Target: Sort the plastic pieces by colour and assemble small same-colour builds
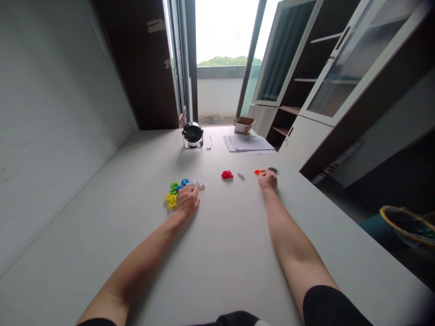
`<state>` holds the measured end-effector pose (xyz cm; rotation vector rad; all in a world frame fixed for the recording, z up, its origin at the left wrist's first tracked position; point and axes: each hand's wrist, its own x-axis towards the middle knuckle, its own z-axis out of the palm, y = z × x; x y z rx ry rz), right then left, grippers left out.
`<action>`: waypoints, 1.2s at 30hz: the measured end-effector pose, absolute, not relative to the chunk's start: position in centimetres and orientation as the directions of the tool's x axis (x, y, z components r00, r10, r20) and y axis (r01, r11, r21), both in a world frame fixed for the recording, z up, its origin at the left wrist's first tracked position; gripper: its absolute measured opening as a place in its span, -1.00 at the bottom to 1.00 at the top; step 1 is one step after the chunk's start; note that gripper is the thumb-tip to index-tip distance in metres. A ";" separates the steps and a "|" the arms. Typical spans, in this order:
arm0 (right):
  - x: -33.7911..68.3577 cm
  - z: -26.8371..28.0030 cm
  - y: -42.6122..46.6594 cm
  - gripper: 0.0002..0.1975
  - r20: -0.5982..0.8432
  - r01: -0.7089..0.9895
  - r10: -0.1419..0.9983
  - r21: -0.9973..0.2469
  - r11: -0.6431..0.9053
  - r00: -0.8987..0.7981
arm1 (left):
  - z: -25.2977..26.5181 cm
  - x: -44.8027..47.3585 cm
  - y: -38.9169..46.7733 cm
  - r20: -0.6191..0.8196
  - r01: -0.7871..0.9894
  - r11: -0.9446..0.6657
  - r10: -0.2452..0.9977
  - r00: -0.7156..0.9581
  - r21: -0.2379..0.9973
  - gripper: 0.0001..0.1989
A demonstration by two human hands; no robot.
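Head view: right hand [268, 180] pinches small bright-orange piece [257, 172]; left hand's [188, 199] grip unclear.

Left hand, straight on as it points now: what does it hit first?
Likely the white pieces just beyond the left hand. Whether it already touches them is unclear from this view.

Glaring daylight enters through the window [222, 68] at twelve o'clock, bleaching the sky [226, 27] white. My left forearm [149, 249] casts a soft shadow. Towards two o'clock, wide-angle distortion tilts the cabinets [340, 86]; past three, the yellow-rimmed bin [390, 208] blurs.
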<state>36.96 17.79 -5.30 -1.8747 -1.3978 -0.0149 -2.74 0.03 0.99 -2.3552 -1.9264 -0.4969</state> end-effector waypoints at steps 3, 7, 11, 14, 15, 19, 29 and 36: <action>36.0 -4.5 17.3 -0.73 0.488 0.793 0.772 -0.608 -0.033 0.406 | 1.0 -2.7 0.0 0.277 0.968 -0.206 0.947 0.160 0.145 -0.84; 33.3 -2.6 16.5 -0.73 0.547 0.786 0.778 -0.607 0.115 0.309 | 1.1 -2.6 0.0 0.280 0.967 -0.210 0.946 0.163 0.147 -0.83; 29.1 -0.5 15.3 -0.76 0.513 0.708 0.851 -0.642 0.293 0.112 | 1.0 -2.8 0.1 0.300 0.968 -0.201 0.942 0.150 0.150 -0.85; 25.4 0.7 13.9 -0.80 0.475 0.655 0.878 -0.645 0.394 -0.060 | 1.0 -3.0 0.2 0.331 0.967 -0.184 0.936 0.118 0.174 -0.86; 24.1 1.0 13.4 -0.81 0.451 0.638 0.884 -0.648 0.417 -0.121 | 1.1 -3.1 0.3 0.338 0.967 -0.175 0.935 0.105 0.186 -0.86; 19.4 0.9 11.1 -0.82 0.428 0.542 0.809 -0.600 0.588 -0.403 | 1.2 -3.3 0.3 0.361 0.965 -0.144 0.931 0.057 0.219 -0.83; 15.6 -2.7 7.7 -0.47 0.379 0.605 0.697 -0.347 0.717 -0.609 | 1.1 -3.3 0.2 0.336 0.966 -0.101 0.942 0.016 0.236 -0.66; 15.6 -3.0 7.8 -0.50 0.396 0.586 0.671 -0.328 0.741 -0.627 | 1.1 -3.1 0.1 0.323 0.933 -0.222 0.938 0.125 0.284 -0.75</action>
